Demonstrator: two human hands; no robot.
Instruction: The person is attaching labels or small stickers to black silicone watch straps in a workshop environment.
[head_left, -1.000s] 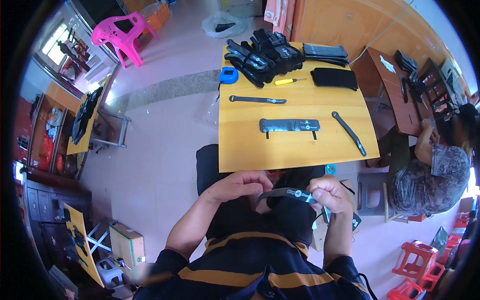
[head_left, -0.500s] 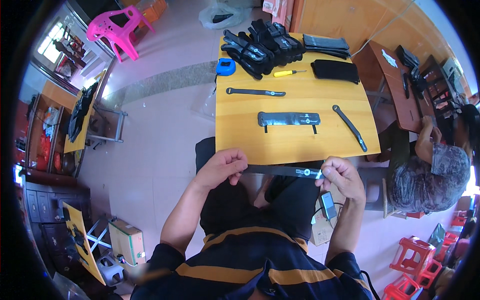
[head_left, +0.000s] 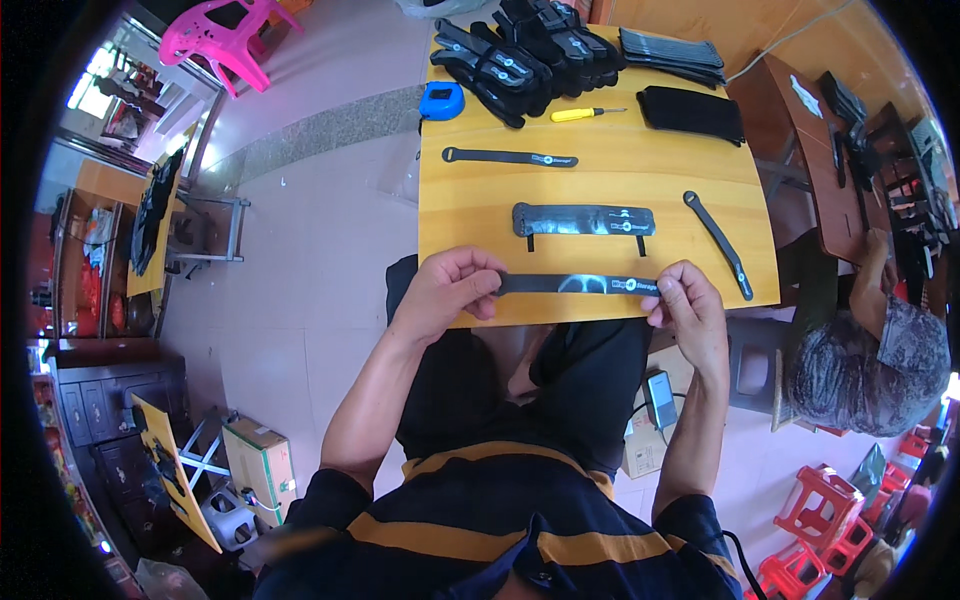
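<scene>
A black strap with white lettering (head_left: 580, 284) is stretched level between my two hands, over the near edge of the table. My left hand (head_left: 455, 285) pinches its left end, and my right hand (head_left: 690, 305) pinches the lettered right end between thumb and fingers. Just beyond it lies a wider bundle of glossy black straps (head_left: 584, 220) with two small dark tabs sticking out on the near side. One single strap (head_left: 510, 157) lies farther back on the left, with a loop at its end. Another looped strap (head_left: 718, 245) lies slantwise at the right.
On the yellow table (head_left: 470, 195), a blue tape measure (head_left: 441, 101), a yellow screwdriver (head_left: 580, 114), bundled black straps (head_left: 520, 60), a grey stack (head_left: 672, 52) and a folded black piece (head_left: 690, 114) sit at the back. A co-worker (head_left: 860, 350) sits at the right.
Both hands have moved forward with the strap, from over my lap to above the table's near edge. The whole view has tilted slightly, shifting the table upward in it.
</scene>
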